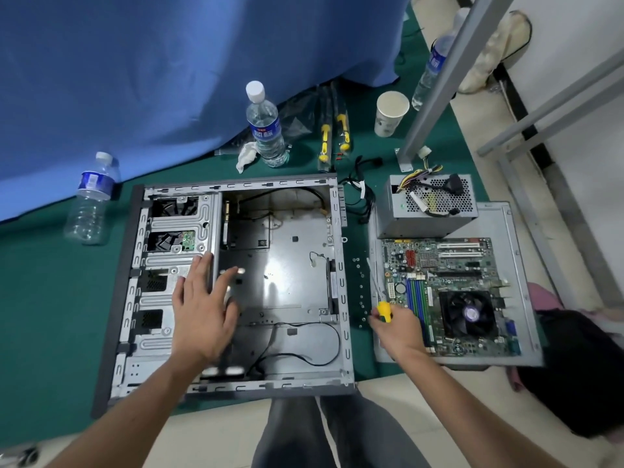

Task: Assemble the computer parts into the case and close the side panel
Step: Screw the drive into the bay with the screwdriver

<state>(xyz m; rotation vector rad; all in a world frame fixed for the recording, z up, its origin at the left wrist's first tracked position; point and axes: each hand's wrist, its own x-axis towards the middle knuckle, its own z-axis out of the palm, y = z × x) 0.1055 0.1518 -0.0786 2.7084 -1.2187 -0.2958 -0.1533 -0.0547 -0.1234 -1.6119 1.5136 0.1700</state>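
A single wide-angle head-mounted view looks steeply forward and down at the floor. It sits close above the open case (pixel 236 285), which fills the frame centre. Both forearms enter from the bottom edge. Frame edges show lens curvature.

Inside the open case (pixel 233 285), the wide right bay lies bare but for thin cables (pixel 297 346) along its near floor, while the drive cage (pixel 175 238) fills its left side. Right of the case, a narrow strip of green mat (pixel 359 285) dotted with screws (pixel 361 275) separates it from the side panel (pixel 520 265) carrying the motherboard (pixel 452 292) and power supply (pixel 429 204).
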